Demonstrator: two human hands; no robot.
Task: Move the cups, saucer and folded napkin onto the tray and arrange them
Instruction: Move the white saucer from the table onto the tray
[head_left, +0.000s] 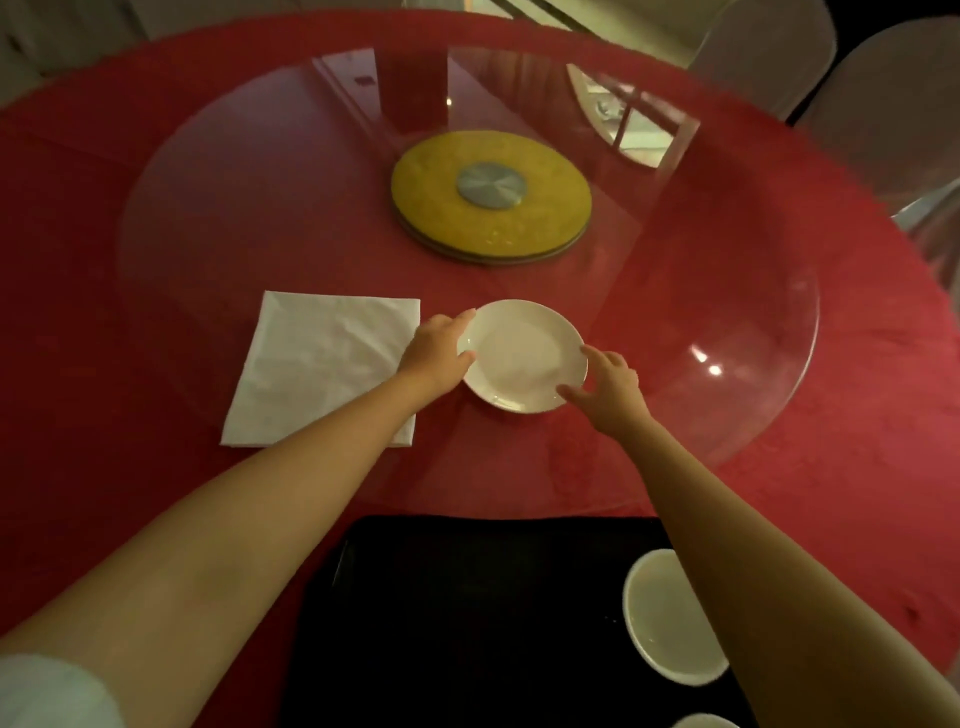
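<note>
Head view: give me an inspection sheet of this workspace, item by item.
Surface: round table in red cloth, glass turntable on top.
Job's things: saucer and folded napkin lie off the tray; one cup on the tray, a second rim at the bottom edge.
Clutter: yellow disc at the centre.
Hands: left hand and right hand touch the saucer's opposite rims; lift not evident.
Cables: nothing seen.
Surroundings: covered chairs beyond.

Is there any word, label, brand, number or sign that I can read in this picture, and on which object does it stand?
None: no text can be read anywhere.
The round white ceramic saucer, the folded white cloth napkin, the black rectangular tray and the white ceramic cup show no marks.
</note>
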